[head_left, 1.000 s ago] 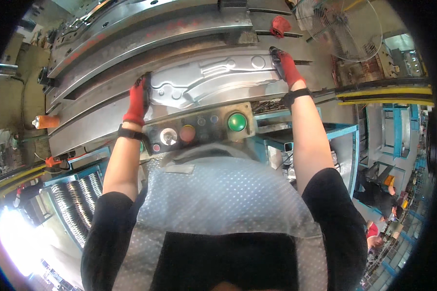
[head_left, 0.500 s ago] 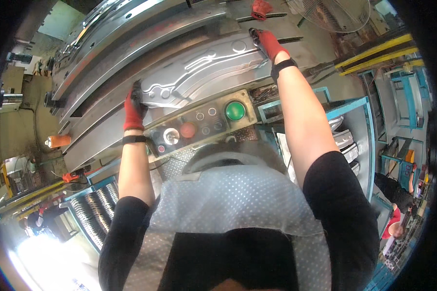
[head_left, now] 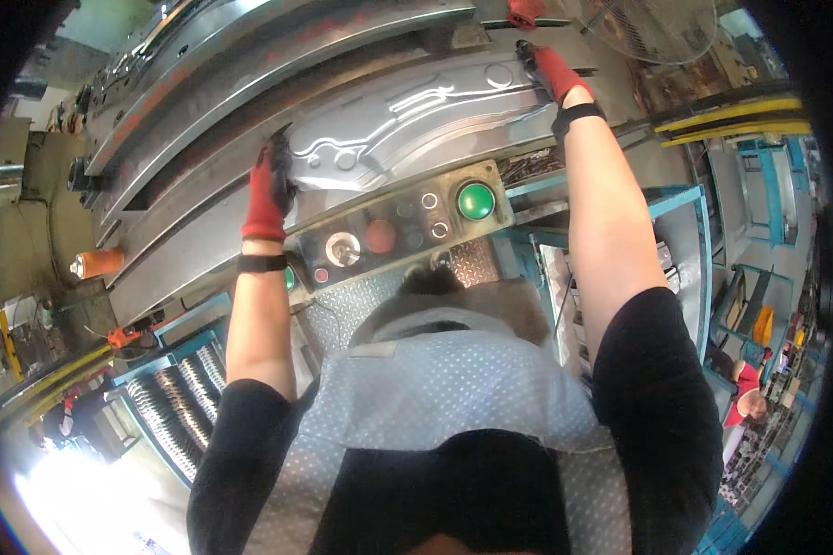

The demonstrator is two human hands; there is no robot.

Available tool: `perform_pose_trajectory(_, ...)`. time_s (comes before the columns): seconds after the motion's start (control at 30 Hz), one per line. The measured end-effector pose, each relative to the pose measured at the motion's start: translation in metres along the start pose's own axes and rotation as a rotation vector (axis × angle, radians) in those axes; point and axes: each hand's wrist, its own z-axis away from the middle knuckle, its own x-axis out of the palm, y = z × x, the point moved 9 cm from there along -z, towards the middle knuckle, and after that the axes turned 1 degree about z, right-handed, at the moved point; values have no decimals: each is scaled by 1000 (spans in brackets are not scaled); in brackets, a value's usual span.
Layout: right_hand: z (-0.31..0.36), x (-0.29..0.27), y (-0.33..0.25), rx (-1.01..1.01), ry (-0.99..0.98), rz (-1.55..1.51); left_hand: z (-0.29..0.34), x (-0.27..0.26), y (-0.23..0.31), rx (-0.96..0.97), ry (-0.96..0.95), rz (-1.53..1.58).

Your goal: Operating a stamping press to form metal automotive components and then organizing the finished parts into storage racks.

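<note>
A long grey stamped sheet-metal panel [head_left: 416, 125] with raised ribs and round embossings lies across the flat steel bed of a machine. At its left end is my left hand [head_left: 272, 190], in a red glove with dark fingers, gripping the edge; one fingertip points away from me. My right hand [head_left: 552, 72], gloved the same way, is closed on the far right end, its fingertips partly hidden. Just nearer than the panel sits a control box [head_left: 403, 227] with a large green button [head_left: 477, 201] and a red button [head_left: 379, 237]. Neither hand touches it.
Long steel machine beams [head_left: 250, 88] run beyond the panel. An orange can [head_left: 98, 264] stands at left. A red glove [head_left: 526, 11] lies far right, near a fan [head_left: 652, 28]. Blue-framed racks [head_left: 703, 240] hold metal parts on both sides. Other people are in the background.
The view has shifted, so most things sit further right and higher. Both hands and the panel have also moved slightly right and away relative to the control box.
</note>
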Motion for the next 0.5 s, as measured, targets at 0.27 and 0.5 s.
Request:
perform_pose_trajectory(0.27,-12,1,15,-27,-62,-1,-7,-23,-32,-83,-32,127)
perform_pose_trajectory(0.5,126,-15,74,260,178,-1048,43,-10,22,275,-71,-868)
